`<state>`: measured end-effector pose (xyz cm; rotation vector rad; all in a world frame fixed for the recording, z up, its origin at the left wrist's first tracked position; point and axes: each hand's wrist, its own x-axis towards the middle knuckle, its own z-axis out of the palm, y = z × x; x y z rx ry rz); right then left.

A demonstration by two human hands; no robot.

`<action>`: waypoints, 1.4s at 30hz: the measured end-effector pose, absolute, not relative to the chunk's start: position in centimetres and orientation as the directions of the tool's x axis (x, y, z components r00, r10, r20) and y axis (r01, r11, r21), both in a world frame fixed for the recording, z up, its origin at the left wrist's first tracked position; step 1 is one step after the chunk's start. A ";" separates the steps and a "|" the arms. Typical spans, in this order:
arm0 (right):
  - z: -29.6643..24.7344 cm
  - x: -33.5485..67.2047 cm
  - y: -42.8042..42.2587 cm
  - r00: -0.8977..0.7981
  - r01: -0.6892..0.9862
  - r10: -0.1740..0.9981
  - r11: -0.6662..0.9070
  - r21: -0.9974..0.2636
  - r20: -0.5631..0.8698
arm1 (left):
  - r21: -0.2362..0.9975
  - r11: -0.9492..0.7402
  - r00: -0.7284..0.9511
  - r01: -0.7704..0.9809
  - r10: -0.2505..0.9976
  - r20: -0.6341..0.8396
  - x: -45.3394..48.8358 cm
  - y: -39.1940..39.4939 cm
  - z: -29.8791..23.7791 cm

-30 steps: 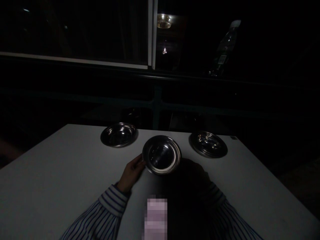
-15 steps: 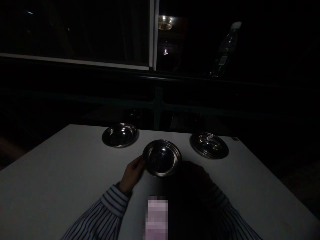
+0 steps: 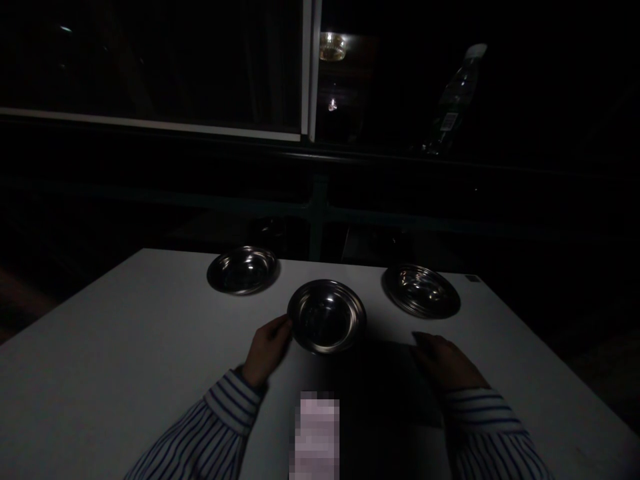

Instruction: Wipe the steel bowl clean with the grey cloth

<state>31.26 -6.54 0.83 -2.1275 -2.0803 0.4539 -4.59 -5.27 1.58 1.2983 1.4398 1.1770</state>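
Observation:
A shiny round metal bowl [image 3: 327, 320] stands at the middle of the white table [image 3: 125, 347], lit on its inner rim. My left hand [image 3: 267, 350] pinches its left edge, thumb and fingers closed there. To the right, my right hand [image 3: 445, 363] is apart from the bowl, low over the table. Its fingers point left, loosely apart with nothing seen between them, though shadow covers part of them. Two more metal bowls lie near the far edge: one at left [image 3: 243, 270], another at right [image 3: 421, 291].
A clear plastic bottle [image 3: 457, 100] with a white cap leans on a dark ledge beyond the table. A pale window frame [image 3: 309, 73] rises behind. Dark shadow covers the tabletop between my arms, beside a pixelated pinkish patch [image 3: 317, 433].
My right hand has moved away from the bowl's right side, out to the right. My left hand stays at the rim; the bowls keep their places, with a slight shift of the view.

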 end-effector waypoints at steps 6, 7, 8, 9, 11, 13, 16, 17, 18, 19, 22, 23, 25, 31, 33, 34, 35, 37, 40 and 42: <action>0.7 31.5 -6.9 0.078 0.896 0.980 -0.149 -0.418 -0.182 | 0.969 0.033 -0.113 0.244 0.994 -0.005 -4.6 -5.1 1.3; 0.7 31.4 -7.0 0.084 0.888 0.976 -0.164 -0.429 -0.199 | 0.968 0.031 -0.101 0.250 0.995 -0.006 -4.6 -5.2 1.4; 0.8 31.4 -7.0 0.079 0.881 0.973 -0.169 -0.443 -0.216 | 0.967 0.028 -0.090 0.252 0.996 -0.005 -4.5 -5.2 1.4; 0.8 31.3 -7.0 0.065 0.873 0.972 -0.166 -0.459 -0.227 | 0.968 0.025 -0.082 0.252 0.997 -0.005 -4.5 -5.3 1.5; 0.7 31.1 -7.0 0.033 0.858 0.967 -0.157 -0.490 -0.252 | 0.970 0.025 -0.077 0.240 0.997 -0.007 -4.4 -5.4 1.7; 0.6 30.9 -6.9 0.017 0.846 0.965 -0.153 -0.510 -0.261 | 0.974 0.021 -0.078 0.223 0.997 -0.004 -4.2 -5.4 1.7; 0.3 30.6 -6.8 0.030 0.794 0.977 -0.151 -0.589 -0.209 | 0.976 0.004 -0.075 0.220 0.997 0.013 -4.1 -5.5 1.7; 0.2 30.5 -6.7 0.034 0.767 0.983 -0.143 -0.625 -0.183 | 0.975 0.000 -0.080 0.224 0.997 0.019 -4.1 -5.5 1.7; 0.2 30.4 -6.7 0.033 0.739 0.986 -0.134 -0.660 -0.162 | 0.973 -0.005 -0.087 0.229 0.996 0.026 -4.1 -5.5 1.6; 0.3 30.3 -6.7 0.025 0.712 0.989 -0.121 -0.692 -0.148 | 0.972 -0.012 -0.097 0.233 0.995 0.036 -4.1 -5.4 1.6; 1.1 29.8 -6.8 -0.022 0.644 0.991 -0.086 -0.760 -0.130 | 0.971 -0.037 -0.110 0.234 0.992 0.065 -4.1 -5.3 1.3; 1.5 29.6 -6.8 -0.035 0.620 0.992 -0.075 -0.781 -0.123 | 0.971 -0.047 -0.109 0.233 0.991 0.074 -4.1 -5.3 1.2; 2.3 29.4 -7.0 -0.041 0.575 0.993 -0.064 -0.816 -0.107 | 0.971 -0.065 -0.102 0.229 0.991 0.091 -4.1 -5.2 0.9; 5.3 28.8 -7.4 0.124 0.474 0.992 -0.088 -0.876 -0.033 | 0.970 -0.095 -0.113 0.223 0.986 0.123 -3.8 -5.2 0.7; 6.6 27.9 -7.7 0.257 0.454 0.964 -0.053 -0.889 0.074 | 0.971 -0.117 -0.119 0.208 0.983 0.143 -3.5 -5.3 0.7; 7.2 27.2 -7.8 0.328 0.458 0.934 -0.025 -0.889 0.143 | 0.972 -0.130 -0.121 0.196 0.980 0.155 -3.3 -5.4 0.8; 7.7 26.5 -8.0 0.387 0.484 0.893 0.013 -0.875 0.228 | 0.973 -0.145 -0.124 0.181 0.978 0.168 -3.1 -5.4 0.8; 8.1 24.6 -8.4 0.434 0.534 0.835 0.064 -0.843 0.338 | 0.973 -0.177 -0.126 0.149 0.972 0.196 -2.6 -5.6 0.9; 6.5 21.4 -8.7 0.243 0.687 0.854 0.183 -0.704 0.460 | 0.972 -0.219 -0.097 0.090 0.969 0.227 -1.9 -5.9 1.2; 4.4 19.6 -8.6 0.034 0.735 0.877 0.303 -0.607 0.479 | 0.970 -0.238 -0.074 0.048 0.968 0.241 -1.5 -6.1 1.4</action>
